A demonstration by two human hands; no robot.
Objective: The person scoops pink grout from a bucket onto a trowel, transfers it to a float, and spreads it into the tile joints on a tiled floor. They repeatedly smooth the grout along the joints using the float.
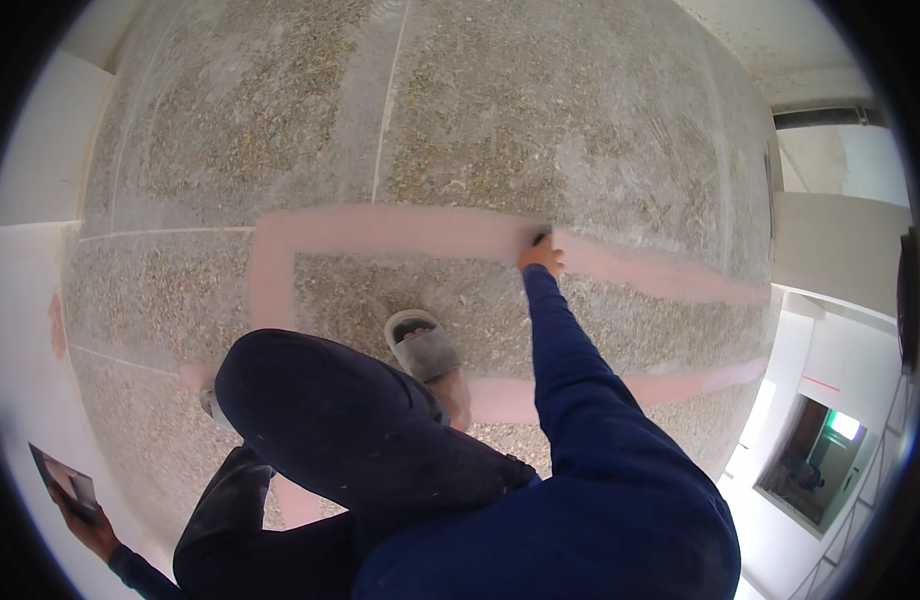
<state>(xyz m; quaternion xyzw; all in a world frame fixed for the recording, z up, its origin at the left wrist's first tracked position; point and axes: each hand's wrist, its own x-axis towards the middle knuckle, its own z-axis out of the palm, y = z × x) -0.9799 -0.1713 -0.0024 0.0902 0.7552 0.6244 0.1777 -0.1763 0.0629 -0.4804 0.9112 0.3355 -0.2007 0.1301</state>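
My right hand (543, 256) reaches forward and rests over a pink band (400, 230) on the rough, pebbly floor. Its fingers are closed around a small dark tool (539, 238) pressed on the band; the blur leaves its kind unclear. Far off to the left, my left hand (92, 532) grips a flat rectangular plate (65, 482), dark at the edges and lighter in the middle. That plate is held up in front of a white wall, away from the floor.
A sandalled foot (427, 352) stands on the floor between pink bands, beside my bent knee (310, 400). Another pink strip (500, 398) runs behind the foot. White walls (30, 330) rise at the left, and a doorway (810, 465) opens at the lower right.
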